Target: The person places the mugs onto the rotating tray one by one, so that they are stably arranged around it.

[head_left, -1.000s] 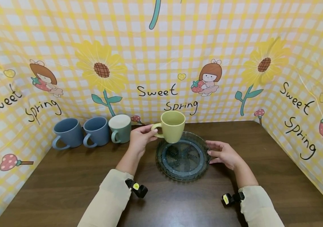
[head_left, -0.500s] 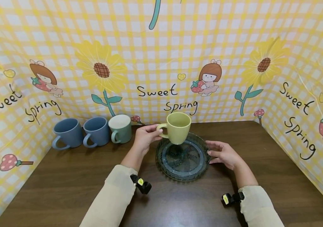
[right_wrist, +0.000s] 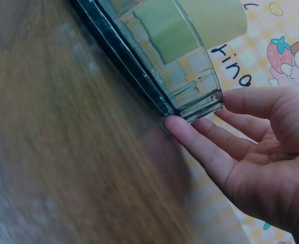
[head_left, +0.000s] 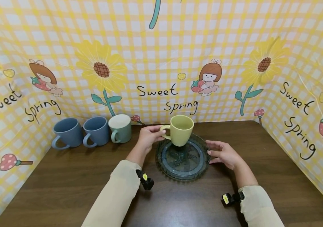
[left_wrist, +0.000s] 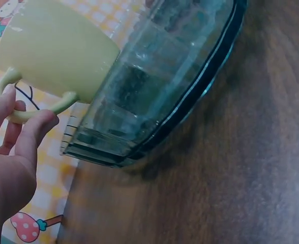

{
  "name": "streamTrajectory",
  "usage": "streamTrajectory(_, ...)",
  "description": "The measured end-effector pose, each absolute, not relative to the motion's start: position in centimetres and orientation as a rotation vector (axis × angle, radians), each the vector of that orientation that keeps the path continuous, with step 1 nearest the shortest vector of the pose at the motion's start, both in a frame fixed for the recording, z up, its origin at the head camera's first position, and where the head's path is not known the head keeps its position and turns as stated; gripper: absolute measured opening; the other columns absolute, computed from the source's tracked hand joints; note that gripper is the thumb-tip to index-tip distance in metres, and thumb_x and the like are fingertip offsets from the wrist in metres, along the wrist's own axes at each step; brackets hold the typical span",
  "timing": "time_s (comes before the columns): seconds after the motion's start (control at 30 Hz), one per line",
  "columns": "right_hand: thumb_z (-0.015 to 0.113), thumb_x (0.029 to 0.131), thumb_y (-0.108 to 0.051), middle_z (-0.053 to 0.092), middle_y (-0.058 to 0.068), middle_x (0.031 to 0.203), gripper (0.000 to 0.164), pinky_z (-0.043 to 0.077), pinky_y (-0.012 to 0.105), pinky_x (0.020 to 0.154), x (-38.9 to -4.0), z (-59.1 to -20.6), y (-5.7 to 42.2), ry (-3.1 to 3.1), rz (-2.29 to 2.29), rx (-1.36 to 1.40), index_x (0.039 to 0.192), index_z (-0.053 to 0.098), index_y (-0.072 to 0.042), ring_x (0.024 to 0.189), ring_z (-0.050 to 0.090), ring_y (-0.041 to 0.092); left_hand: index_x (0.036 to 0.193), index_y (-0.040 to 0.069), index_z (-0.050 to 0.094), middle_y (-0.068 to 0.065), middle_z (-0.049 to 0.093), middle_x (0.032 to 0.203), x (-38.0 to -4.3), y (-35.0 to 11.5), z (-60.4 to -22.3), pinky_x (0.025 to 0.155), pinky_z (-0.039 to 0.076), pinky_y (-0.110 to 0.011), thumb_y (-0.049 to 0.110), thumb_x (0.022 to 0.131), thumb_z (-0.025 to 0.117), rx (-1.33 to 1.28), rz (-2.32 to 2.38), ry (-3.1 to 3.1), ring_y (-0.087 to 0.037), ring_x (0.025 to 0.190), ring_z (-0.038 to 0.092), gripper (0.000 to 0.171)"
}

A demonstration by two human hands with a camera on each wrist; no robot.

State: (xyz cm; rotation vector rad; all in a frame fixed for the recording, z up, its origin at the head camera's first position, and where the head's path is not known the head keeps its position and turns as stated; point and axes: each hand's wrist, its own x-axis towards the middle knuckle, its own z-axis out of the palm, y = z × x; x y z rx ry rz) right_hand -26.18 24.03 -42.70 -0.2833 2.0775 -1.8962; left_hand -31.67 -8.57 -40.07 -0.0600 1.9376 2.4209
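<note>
The left hand [head_left: 149,137] pinches the handle of a light green mug [head_left: 181,130], with thumb and fingers curled around it. The mug is upright, over the back part of a round, clear dark-tinted glass dish [head_left: 182,157]. In the left wrist view the mug [left_wrist: 55,48] overlaps the dish's side wall [left_wrist: 124,109]. Whether the mug's base touches the dish cannot be told. At the dish's right side the right hand [head_left: 225,155] touches the wall and rim with fairly straight fingers. One fingertip [right_wrist: 176,124] lies by the dish's lower edge in the right wrist view.
Two blue mugs [head_left: 68,132] and a green mug [head_left: 120,129] with a whitish inside stand in a row at the back left of the brown wooden table [head_left: 178,205]. A yellow checked cloth [head_left: 161,56] hangs behind and at both sides.
The left hand has carried the light green mug to the right and slightly lower, farther over the dish. The right hand and the dish have stayed in place.
</note>
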Motion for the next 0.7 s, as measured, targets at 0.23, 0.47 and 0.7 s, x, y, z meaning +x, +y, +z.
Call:
streamTrajectory(0.23, 0.058, 0.095, 0.002, 0.029, 0.032, 0.149, 0.058, 0.06, 0.045, 0.078, -26.1, -42.7, 23.9, 2.083, -1.897, -0.282, 0.146, 0.032, 0.01, 0.122, 0.046, 0.037, 0.112, -0.006, 0.07, -0.01, 0.071, 0.092, -32.0, -8.4, -40.4, 0.076, 0.061, -0.039, -0.007, 0.083, 0.073, -0.071, 2.376, 1.963, -0.016, 0.075, 0.07, 0.029)
streamTrajectory(0.47, 0.058, 0.095, 0.002, 0.029, 0.032, 0.149, 0.058, 0.06, 0.045, 0.078, -26.1, -42.7, 23.9, 2.079, -1.897, -0.291, 0.146, 0.032, 0.01, 0.123, 0.045, 0.037, 0.111, -0.004, 0.071, -0.015, 0.071, 0.101, -32.5, -8.3, -40.6, 0.073, 0.061, -0.034, -0.005, 0.084, 0.074, -0.031, 2.322, 2.035, -0.017, 0.079, 0.071, 0.028)
streamTrajectory(0.7, 0.058, 0.095, 0.001, 0.028, 0.032, 0.149, 0.058, 0.06, 0.045, 0.078, -26.2, -42.8, 24.1, 2.07, -1.903, -0.299, 0.147, 0.031, 0.009, 0.124, 0.045, 0.037, 0.112, -0.005, 0.07, -0.02, 0.069, 0.11, -33.2, -8.4, -40.4, 0.077, 0.06, -0.036, -0.002, 0.084, 0.074, 0.027, 2.232, 2.148, -0.026, 0.09, 0.071, 0.028)
